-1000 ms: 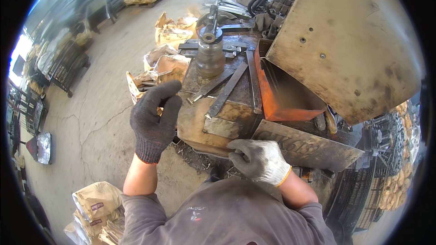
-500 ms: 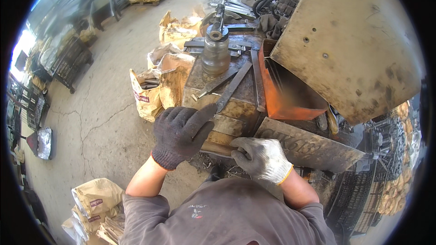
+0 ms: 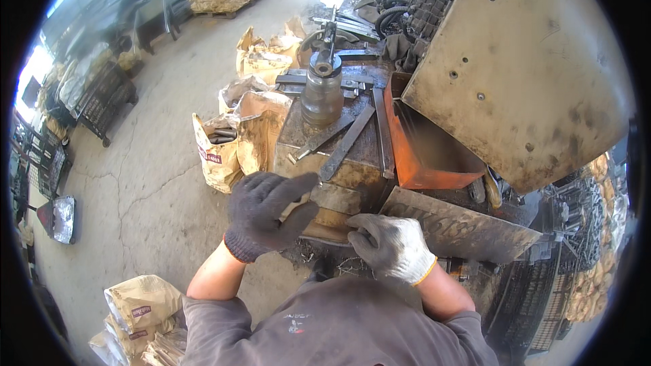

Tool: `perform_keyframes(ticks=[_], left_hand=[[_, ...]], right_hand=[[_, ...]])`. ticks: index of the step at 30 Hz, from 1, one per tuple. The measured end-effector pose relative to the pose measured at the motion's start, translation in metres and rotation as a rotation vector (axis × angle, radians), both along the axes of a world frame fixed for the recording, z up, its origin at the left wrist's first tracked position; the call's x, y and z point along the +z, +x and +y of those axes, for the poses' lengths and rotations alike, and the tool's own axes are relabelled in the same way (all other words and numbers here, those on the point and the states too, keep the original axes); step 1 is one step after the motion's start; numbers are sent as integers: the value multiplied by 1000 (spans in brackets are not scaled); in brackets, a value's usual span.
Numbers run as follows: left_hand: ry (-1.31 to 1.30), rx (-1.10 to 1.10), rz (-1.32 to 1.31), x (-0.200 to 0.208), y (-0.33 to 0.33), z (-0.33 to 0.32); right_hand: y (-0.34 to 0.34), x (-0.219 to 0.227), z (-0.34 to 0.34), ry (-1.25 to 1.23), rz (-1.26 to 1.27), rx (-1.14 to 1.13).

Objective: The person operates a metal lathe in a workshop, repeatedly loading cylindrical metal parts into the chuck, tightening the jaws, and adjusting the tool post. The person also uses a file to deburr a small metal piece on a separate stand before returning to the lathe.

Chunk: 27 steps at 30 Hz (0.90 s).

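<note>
My left hand [image 3: 264, 213], in a dark knitted glove, hovers over the near left corner of the workbench [image 3: 325, 198]. Thumb and forefinger are apart, with nothing visible between them. My right hand [image 3: 390, 244], in a white glove with a grey-coated palm, is at the bench's front edge; its fingers curl loosely, a gap shows between thumb and forefinger, and I see nothing held. Closest to the left fingertips lies a flat metal bar [image 3: 349, 142]. A shorter bar [image 3: 322, 141] lies beside it, near a worn metal cylinder [image 3: 322, 98] topped by a tool.
An orange metal bin [image 3: 413, 163] stands right of the bars, under a large tilted panel [image 3: 515, 68]. A dirty metal plate [image 3: 461, 227] leans before it. Paper sacks [image 3: 220, 152] line the bench's left side; more sacks [image 3: 142, 298] are stacked at lower left.
My left hand has its thumb and forefinger a little wider apart. My right hand has shifted slightly, its thumb and forefinger a bit more separated. The bars and bin have not visibly moved.
</note>
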State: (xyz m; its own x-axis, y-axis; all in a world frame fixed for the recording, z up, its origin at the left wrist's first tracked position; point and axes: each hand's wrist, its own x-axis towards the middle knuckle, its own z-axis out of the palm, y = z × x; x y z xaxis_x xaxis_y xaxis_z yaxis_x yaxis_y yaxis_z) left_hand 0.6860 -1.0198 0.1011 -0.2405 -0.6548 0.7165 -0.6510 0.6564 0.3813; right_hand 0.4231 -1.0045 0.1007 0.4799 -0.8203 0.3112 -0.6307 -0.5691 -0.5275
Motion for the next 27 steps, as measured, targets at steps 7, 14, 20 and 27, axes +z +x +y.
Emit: perform_keyframes(ticks=[7, 14, 20, 27], left_hand=[[-216, 145, -185, 2, -2, -18], [-252, 133, -302, -10, -10, -29], [-282, 86, -233, -5, 1, -21], [-147, 203, 208, 10, 50, -55]], right_hand=[[-8, -2, -2, 3, 78, -63], [-11, 1, -4, -33, 96, -11], [-12, 4, -6, 102, 95, -62], [-12, 1, -10, 87, 54, -81]])
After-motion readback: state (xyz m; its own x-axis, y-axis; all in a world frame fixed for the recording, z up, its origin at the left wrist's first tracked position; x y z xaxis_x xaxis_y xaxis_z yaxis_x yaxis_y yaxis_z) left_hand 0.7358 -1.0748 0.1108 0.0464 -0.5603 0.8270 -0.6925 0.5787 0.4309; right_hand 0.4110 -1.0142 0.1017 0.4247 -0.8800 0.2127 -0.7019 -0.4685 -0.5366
